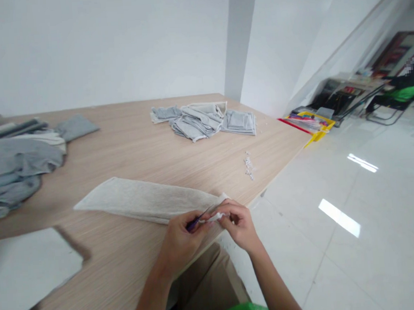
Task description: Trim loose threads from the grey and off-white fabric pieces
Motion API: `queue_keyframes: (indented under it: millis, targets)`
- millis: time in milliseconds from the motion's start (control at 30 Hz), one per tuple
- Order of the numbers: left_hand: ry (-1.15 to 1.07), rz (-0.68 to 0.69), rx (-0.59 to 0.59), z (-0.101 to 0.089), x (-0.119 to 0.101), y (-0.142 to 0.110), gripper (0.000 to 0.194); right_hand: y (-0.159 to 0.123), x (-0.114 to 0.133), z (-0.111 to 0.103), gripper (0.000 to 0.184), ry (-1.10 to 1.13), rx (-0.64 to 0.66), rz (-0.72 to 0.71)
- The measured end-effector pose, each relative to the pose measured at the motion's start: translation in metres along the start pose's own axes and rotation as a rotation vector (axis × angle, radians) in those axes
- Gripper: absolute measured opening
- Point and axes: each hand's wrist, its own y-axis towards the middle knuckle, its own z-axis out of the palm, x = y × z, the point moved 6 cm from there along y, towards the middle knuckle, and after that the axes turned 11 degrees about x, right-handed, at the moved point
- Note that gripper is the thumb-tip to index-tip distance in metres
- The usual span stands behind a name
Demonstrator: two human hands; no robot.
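A long beige fabric piece lies flat on the wooden table, its right end at the table's front edge. My left hand is closed around a small purple-handled tool whose thin tip points at that end of the fabric. My right hand pinches the same fabric end, fingers pressed together on a small white bit of it. Both hands touch each other at the table's edge.
A heap of grey folded cloth pieces lies at the far right of the table, and grey garments are piled at the left. Small white scraps lie near the right edge. A white sheet sits at front left. A seated person in green is far right.
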Motion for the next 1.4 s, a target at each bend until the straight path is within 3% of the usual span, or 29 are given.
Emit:
queue_keyframes:
  millis: [133,333,567,733,867,1067,1200,1400]
  targets:
    - [0.004,0.0,-0.007,-0.001,0.002,0.0,0.019,0.002,0.011,0.007,0.013,-0.004,0.07,-0.036]
    - [0.047,0.005,-0.041,-0.002,0.0,-0.003,0.022,0.003,0.006,0.009,0.009,0.044,-0.066,0.011]
    - [0.157,0.024,-0.141,-0.005,0.001,-0.006,0.023,-0.001,0.001,0.008,0.011,0.052,-0.066,0.028]
    - [0.242,0.068,-0.166,-0.007,-0.002,-0.007,0.018,-0.003,-0.002,0.006,0.008,0.078,-0.138,0.005]
    - [0.251,0.111,-0.119,-0.004,-0.006,-0.005,0.008,-0.003,-0.002,0.005,0.008,0.149,-0.172,-0.045]
    - [0.096,0.054,0.062,0.001,0.001,-0.009,0.022,-0.003,-0.003,0.007,0.012,0.251,-0.131,-0.048]
    - [0.042,0.02,0.082,-0.01,0.004,-0.02,0.028,-0.006,-0.007,0.009,0.014,0.278,-0.162,0.006]
    - [0.163,-0.041,-0.056,-0.031,0.003,-0.03,0.035,-0.002,0.004,0.009,0.018,0.176,-0.161,-0.034]
